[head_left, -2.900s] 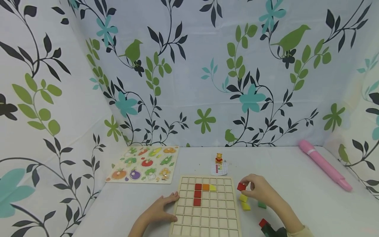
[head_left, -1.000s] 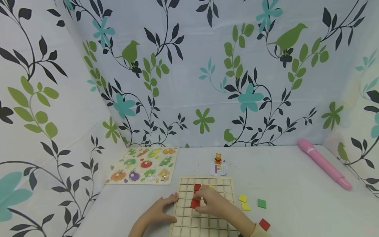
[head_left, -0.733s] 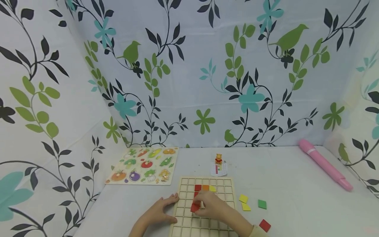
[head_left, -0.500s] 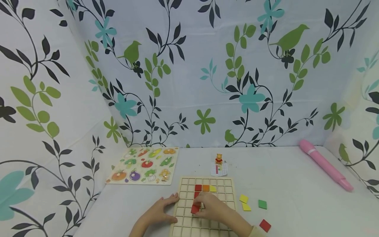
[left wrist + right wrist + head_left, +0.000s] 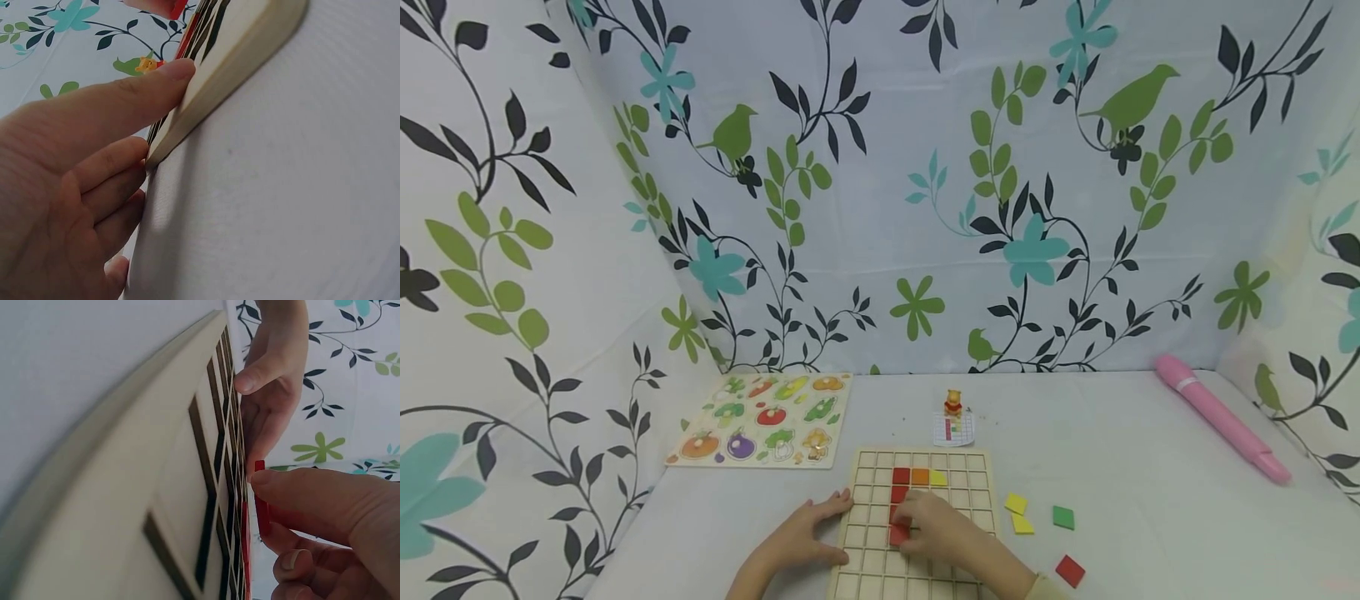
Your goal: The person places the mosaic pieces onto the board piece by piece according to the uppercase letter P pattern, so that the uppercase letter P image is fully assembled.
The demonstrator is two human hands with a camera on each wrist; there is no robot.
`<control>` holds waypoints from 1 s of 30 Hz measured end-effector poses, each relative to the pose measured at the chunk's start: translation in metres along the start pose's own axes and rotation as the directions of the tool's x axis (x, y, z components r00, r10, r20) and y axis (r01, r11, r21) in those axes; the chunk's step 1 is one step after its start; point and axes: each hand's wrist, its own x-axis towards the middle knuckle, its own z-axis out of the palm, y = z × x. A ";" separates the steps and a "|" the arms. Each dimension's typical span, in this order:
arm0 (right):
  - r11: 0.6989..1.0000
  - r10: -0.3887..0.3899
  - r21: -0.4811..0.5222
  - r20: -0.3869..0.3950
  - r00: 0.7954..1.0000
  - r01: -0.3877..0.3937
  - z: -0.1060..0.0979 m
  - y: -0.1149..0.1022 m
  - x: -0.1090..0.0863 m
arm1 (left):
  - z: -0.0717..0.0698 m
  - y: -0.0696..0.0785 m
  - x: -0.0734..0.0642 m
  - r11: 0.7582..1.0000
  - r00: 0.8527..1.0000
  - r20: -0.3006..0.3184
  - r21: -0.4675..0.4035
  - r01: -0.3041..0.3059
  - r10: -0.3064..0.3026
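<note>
A wooden grid board (image 5: 940, 575) lies on the table. A red square tile (image 5: 898, 536) is pinched between the thumb and a finger of my right hand (image 5: 936, 527), over the lower end of a column of red tiles (image 5: 900, 477). In the right wrist view that held tile (image 5: 262, 500) appears edge-on, just off the board face. An orange tile (image 5: 920, 477) and a yellow tile (image 5: 938, 478) sit right of the column's top. My left hand (image 5: 801, 533) touches the board's left edge, fingers extended; its thumb (image 5: 169, 78) rests against the rim in the left wrist view.
Right of the board lie two yellow tiles (image 5: 1016, 503), a green tile (image 5: 1063, 517) and a red tile (image 5: 1070, 571). Behind it stand a small bear figurine (image 5: 952, 403) and a printed card (image 5: 953, 430). A vegetable puzzle (image 5: 760, 417) is back left, a pink pen-like wand (image 5: 1221, 417) back right.
My right hand has carried the red tile from the board's right side to the red column. In the last half second the tile has straightened and shifted slightly. My left hand stays put.
</note>
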 end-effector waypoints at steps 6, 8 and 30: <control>0.999 0.039 0.003 0.040 0.998 -0.039 0.004 0.001 0.000 | 0.000 0.001 0.000 1.000 1.000 -0.003 0.002 -0.016 0.016; 0.999 0.044 -0.001 0.041 0.998 -0.044 0.004 0.001 0.001 | -0.001 0.001 -0.001 1.000 1.000 -0.004 0.005 -0.016 0.016; 0.999 0.046 0.021 0.040 0.998 -0.047 0.009 0.002 0.001 | 0.000 -0.001 0.000 1.000 1.000 0.004 -0.001 -0.005 0.005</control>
